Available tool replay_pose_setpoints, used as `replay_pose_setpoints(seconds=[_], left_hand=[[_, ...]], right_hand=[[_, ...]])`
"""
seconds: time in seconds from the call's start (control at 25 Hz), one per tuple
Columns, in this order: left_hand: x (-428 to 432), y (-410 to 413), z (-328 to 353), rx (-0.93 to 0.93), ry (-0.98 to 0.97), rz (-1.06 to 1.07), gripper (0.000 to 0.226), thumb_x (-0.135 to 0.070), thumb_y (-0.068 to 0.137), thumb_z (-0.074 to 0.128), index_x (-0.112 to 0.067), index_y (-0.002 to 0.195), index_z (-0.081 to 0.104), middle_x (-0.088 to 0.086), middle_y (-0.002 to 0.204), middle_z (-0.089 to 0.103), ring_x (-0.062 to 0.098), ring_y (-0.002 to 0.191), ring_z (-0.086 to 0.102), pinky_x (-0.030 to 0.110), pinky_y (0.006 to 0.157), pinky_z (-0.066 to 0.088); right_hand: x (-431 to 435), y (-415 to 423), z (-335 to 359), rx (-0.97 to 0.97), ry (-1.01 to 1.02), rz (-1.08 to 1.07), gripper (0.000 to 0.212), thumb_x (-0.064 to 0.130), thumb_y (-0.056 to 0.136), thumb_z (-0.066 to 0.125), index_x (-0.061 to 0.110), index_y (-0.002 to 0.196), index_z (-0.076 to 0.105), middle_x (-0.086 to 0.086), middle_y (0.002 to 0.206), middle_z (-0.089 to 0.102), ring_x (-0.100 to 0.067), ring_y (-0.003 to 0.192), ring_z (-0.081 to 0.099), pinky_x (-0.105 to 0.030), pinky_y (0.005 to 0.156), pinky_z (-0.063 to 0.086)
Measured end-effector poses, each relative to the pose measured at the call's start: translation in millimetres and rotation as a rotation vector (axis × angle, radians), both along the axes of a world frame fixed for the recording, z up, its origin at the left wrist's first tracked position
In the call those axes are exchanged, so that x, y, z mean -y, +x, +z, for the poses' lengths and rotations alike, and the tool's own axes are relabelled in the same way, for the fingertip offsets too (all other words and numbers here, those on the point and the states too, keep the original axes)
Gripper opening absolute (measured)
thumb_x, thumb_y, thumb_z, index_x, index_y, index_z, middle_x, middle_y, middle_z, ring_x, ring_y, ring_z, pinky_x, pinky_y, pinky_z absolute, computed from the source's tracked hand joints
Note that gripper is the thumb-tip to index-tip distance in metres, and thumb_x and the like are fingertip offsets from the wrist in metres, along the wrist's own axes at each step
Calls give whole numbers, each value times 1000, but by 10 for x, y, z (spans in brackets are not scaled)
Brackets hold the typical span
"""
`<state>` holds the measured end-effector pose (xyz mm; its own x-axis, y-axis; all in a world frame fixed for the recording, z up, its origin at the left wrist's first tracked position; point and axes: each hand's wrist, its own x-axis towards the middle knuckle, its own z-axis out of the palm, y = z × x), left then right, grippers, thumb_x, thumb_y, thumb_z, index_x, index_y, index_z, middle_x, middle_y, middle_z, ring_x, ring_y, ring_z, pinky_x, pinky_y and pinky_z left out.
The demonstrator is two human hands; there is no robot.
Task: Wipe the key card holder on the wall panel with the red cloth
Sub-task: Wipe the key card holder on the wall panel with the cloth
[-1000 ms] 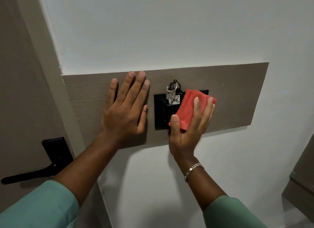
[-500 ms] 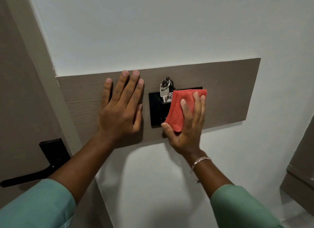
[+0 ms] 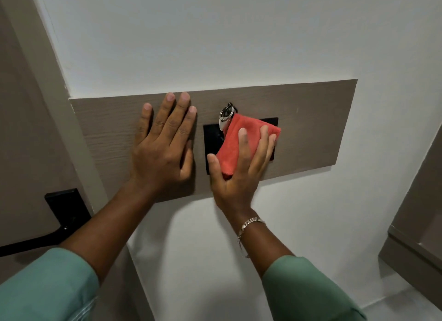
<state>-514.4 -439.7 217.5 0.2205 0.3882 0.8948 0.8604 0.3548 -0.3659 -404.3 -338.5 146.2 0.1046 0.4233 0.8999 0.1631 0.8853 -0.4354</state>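
1. The right hand (image 3: 235, 177) presses the red cloth (image 3: 241, 141) flat against the black key card holder (image 3: 211, 139) on the wood-grain wall panel (image 3: 311, 120).
2. Its fingers (image 3: 242, 141) are spread and nearly straight over the folded cloth; the thumb (image 3: 211, 163) lies along the cloth's lower left edge, so the cloth is pinned between palm, fingers and holder, not wrapped in a fist.
3. The cloth runs from under the palm up past the fingertips, its top corner just beyond them, toward the holder's upper right.
4. Left of the thumb and index finger a strip of the holder shows bare; most of the rest lies under the cloth and hand.
5. A metal key ring with a key (image 3: 226, 118) hangs at the holder's top, touching the cloth's upper left edge, above the index fingertip.
6. The left hand (image 3: 162, 153) lies flat and open on the panel, holding nothing, fingers together and pointing up, just left of the holder.
7. A black door handle (image 3: 64, 210) sits lower left, well apart from both hands.
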Motion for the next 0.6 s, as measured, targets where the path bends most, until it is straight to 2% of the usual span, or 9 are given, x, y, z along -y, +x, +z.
replay_pose_setpoints(seconds=[0.16, 0.28, 0.36, 0.44, 0.48, 0.6], left_hand=[[-75, 279, -114, 228, 25, -307, 56, -5, 82, 56, 5, 137, 50, 27, 151, 40, 41, 146, 29, 50, 124, 17], [-165, 614, -302, 327, 70, -463, 51, -4, 82, 57, 5, 132, 48, 32, 143, 46, 43, 141, 35, 48, 120, 29], [-234, 811, -399, 407, 133, -398, 39, -11, 82, 58, -2, 120, 53, 23, 122, 61, 36, 118, 53, 47, 100, 43], [-301, 1015, -489, 616, 183, -321, 17, -18, 84, 56, -10, 98, 55, 10, 93, 64, 27, 86, 56, 41, 76, 44], [-331, 1129, -534, 757, 168, -320, 8, -21, 87, 55, -14, 90, 53, 5, 84, 60, 23, 77, 55, 38, 68, 44], [-477, 1428, -622, 1191, 210, -412, 14, -28, 94, 59, -17, 87, 52, -1, 81, 61, 14, 72, 59, 22, 62, 44]], right_hand=[[-391, 222, -159, 220, 255, -83, 68, 59, 93, 54, 28, 146, 23, -21, 155, 24, -46, 149, 18, -63, 120, 28], [-614, 370, -181, 331, 392, -82, 65, 60, 95, 52, 33, 145, 22, -19, 155, 25, -47, 148, 20, -66, 118, 29], [-749, 477, -168, 383, 444, -53, 61, 55, 96, 52, 35, 145, 23, -16, 155, 26, -45, 149, 19, -66, 117, 29], [-832, 552, -142, 405, 481, -20, 60, 47, 96, 56, 36, 146, 25, -14, 155, 29, -41, 150, 20, -66, 116, 31], [-860, 580, -124, 407, 502, -6, 60, 45, 96, 58, 35, 146, 26, -13, 155, 31, -40, 150, 21, -65, 116, 32], [-947, 669, -57, 451, 557, 49, 65, 47, 95, 61, 35, 149, 26, -11, 157, 30, -38, 151, 22, -61, 120, 29]])
